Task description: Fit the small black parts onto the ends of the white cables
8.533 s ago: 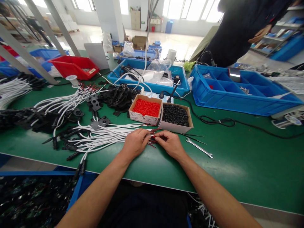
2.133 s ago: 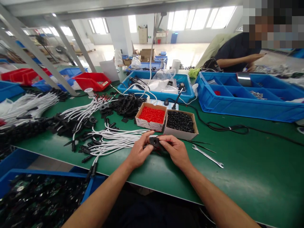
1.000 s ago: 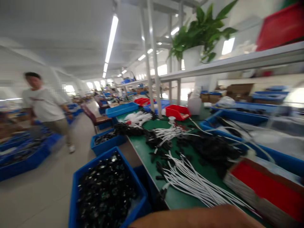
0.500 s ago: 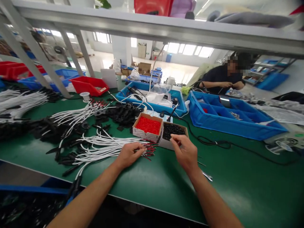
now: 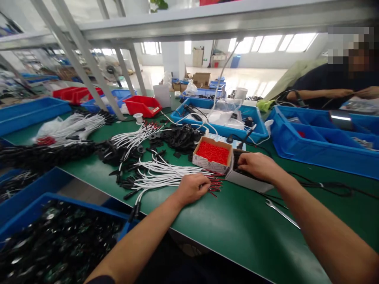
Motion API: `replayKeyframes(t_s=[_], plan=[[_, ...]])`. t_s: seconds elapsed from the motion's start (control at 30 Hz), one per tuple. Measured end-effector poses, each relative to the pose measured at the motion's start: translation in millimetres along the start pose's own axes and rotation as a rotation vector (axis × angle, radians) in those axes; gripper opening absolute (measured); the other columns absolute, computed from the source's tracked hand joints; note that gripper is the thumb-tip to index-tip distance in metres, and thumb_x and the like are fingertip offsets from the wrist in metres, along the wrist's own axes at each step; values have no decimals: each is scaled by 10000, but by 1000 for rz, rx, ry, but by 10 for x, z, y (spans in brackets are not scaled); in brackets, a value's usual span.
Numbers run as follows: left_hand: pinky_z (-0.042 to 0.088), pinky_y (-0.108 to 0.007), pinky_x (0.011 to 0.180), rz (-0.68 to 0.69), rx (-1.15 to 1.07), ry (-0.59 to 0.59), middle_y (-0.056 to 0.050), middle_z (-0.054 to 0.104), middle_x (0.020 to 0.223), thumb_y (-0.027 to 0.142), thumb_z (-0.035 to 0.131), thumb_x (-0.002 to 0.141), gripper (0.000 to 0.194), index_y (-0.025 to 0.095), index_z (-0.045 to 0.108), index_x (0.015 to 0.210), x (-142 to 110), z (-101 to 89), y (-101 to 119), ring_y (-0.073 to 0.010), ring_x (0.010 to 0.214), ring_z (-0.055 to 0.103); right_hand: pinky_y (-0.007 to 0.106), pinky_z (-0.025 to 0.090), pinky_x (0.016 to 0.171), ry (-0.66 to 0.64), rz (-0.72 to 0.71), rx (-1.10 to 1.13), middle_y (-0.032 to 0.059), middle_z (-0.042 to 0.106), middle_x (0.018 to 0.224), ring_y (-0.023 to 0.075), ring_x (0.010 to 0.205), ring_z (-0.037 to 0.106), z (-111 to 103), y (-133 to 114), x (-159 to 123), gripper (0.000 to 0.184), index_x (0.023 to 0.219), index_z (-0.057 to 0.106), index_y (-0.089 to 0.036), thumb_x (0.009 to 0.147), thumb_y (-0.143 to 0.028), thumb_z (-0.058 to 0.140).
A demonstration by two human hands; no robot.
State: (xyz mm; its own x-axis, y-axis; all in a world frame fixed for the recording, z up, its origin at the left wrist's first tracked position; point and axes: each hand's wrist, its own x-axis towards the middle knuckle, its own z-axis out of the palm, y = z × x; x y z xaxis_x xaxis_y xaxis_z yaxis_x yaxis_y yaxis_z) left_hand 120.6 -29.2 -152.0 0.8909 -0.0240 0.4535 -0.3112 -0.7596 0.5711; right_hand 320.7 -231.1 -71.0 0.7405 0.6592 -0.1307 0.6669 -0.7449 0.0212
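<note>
Black pieces (image 5: 236, 157) lie in the box (image 5: 247, 181) beneath the right hand (image 5: 257, 165)

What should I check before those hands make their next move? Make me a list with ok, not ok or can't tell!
1. Right hand at the box of black bits: ok, it reaches in over the rim.
2. A black bit in its fingers: cannot tell, the fingertips are hidden.
3. Left hand by the red-and-black wire ends of the white cables: ok.
4. A cable held in the left hand: cannot tell, the hand covers that spot.
5. Box of red bits upright: ok, it stands beside the black bits' box.
6. Whole wrench in sight: not ok, the right forearm hides one end.
</note>
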Motion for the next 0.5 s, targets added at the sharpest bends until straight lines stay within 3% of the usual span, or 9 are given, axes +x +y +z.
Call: replayKeyframes(t_s=[0.1, 0.17, 0.27, 0.33, 0.43, 0.5], plan=[[420, -232, 718, 3, 35, -7, -12, 650, 800, 195, 533, 877, 140, 189, 664, 830, -1, 21, -18, -119, 754, 590, 290, 355, 590, 95, -16, 17, 21, 700, 907, 216, 789, 627, 15, 46, -9, 169, 914, 711, -270, 813, -358, 609], [426, -230, 723, -12, 19, 7, -11, 664, 816, 210, 539, 882, 144, 197, 681, 862, -5, 31, -32, -119, 761, 599, 302, 395, 635, 236, -72, 77, 24, 702, 939, 223, 818, 633, -14, 10, -98, 176, 942, 708, -259, 840, -345, 593], [433, -225, 714, -32, -38, 31, -5, 679, 825, 224, 562, 876, 145, 208, 704, 894, -7, 31, -36, -113, 749, 605, 305, 454, 745, 495, -164, 343, 25, 699, 982, 200, 857, 640, -7, -193, -360, 192, 989, 699, -233, 879, -350, 593], [430, -222, 685, -54, -75, 49, 2, 680, 802, 226, 571, 870, 146, 210, 713, 897, -7, 22, -19, -106, 716, 596, 294, 479, 779, 592, -191, 600, 21, 700, 973, 179, 857, 645, 103, -408, -567, 210, 1020, 700, -235, 882, -370, 619], [428, -219, 656, -98, -127, 71, 6, 682, 786, 231, 578, 864, 144, 201, 717, 890, -10, 13, 18, -99, 677, 584, 300, 510, 783, 538, -227, 966, 39, 698, 960, 177, 858, 653, 428, -733, -790, 204, 1005, 710, -214, 881, -355, 631], [432, -215, 652, -108, -163, 81, 6, 691, 792, 222, 584, 853, 135, 191, 715, 870, -11, 18, 35, -95, 663, 584, 299, 529, 697, 441, -126, 1225, 52, 699, 870, 168, 742, 652, 666, -876, -835, 237, 1008, 701, -179, 869, -361, 639]])
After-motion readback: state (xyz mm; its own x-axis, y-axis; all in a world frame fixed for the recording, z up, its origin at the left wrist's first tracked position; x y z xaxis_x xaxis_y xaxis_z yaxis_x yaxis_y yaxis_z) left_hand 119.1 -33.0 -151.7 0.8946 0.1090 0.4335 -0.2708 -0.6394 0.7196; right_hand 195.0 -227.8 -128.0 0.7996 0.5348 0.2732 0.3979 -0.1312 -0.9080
